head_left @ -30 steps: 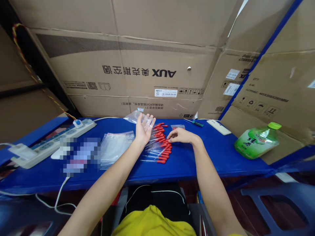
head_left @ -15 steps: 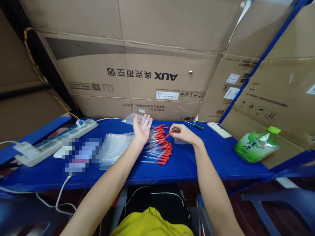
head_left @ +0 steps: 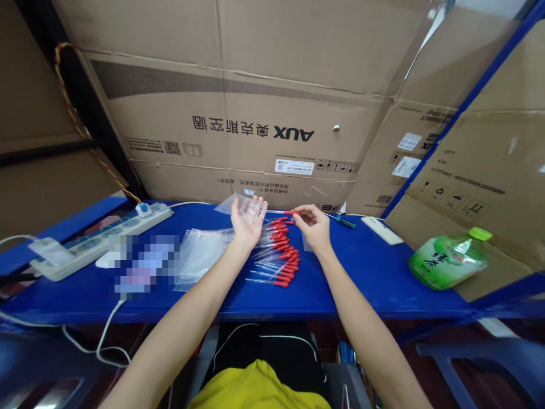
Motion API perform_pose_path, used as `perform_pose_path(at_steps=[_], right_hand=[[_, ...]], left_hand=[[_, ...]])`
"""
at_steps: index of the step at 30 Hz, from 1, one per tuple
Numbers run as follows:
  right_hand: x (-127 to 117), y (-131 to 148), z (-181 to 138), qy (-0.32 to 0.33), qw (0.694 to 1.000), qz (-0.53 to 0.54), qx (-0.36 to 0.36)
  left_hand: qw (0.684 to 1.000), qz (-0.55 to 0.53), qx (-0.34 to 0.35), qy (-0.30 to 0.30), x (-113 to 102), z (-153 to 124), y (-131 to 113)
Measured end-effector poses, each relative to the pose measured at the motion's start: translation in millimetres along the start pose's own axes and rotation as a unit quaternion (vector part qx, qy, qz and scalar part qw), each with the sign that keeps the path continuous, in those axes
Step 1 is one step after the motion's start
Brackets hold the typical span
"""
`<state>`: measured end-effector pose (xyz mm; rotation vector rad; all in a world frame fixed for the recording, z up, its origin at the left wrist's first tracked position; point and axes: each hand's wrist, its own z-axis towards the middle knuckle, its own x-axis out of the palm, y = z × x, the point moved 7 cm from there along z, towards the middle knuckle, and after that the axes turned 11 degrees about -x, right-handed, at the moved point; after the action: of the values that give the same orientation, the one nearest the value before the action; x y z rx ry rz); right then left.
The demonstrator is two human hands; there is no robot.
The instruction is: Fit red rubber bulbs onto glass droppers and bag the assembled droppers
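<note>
My left hand point(head_left: 248, 226) is turned palm up, fingers loosely curled, and holds a clear plastic bag point(head_left: 227, 205) that spreads out beyond it to the left. Between the fingertips of my right hand point(head_left: 314, 224) is the red bulb of a dropper point(head_left: 290, 212). Its thin clear tube points left, toward the bag, and its tip is hard to make out. On the table between my hands lies a row of droppers point(head_left: 283, 267) with red bulbs to the right and clear tubes to the left. Under my right hand rests another clear bag point(head_left: 307, 245), partly hidden.
A stack of clear plastic bags point(head_left: 202, 255) lies left of my left forearm. Farther left are a power strip point(head_left: 114, 233) and a blurred-out phone-like object point(head_left: 145, 267). On the right are a green screwdriver point(head_left: 346, 222), a white device point(head_left: 382, 230) and a green bottle point(head_left: 449, 261). Cardboard walls the back.
My right hand has lifted the dropper from the row, up and away from me, and its tube now lies level toward the bag. My left hand holds its place. The view has shifted slightly.
</note>
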<state>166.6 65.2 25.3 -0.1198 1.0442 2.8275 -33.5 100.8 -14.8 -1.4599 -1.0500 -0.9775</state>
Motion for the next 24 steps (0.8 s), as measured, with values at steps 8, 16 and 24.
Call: perform_pose_path(at_steps=[8, 16, 24], right_hand=[[41.1, 10.7, -15.7, 0.109, 0.988, -0.104, -0.046], [47.0, 9.2, -19.7, 0.118, 0.977, -0.157, -0.077], [50.8, 16.0, -18.4, 0.144, 0.972, -0.158, -0.096]], left_hand=[[0.997, 0.036, -0.049, 0.043, 9.5, -9.5, 32.9], [0.993, 0.061, -0.078, 0.058, 9.9, -15.4, 50.3], [0.995, 0.045, -0.071, 0.06, 9.2, -11.0, 46.4]])
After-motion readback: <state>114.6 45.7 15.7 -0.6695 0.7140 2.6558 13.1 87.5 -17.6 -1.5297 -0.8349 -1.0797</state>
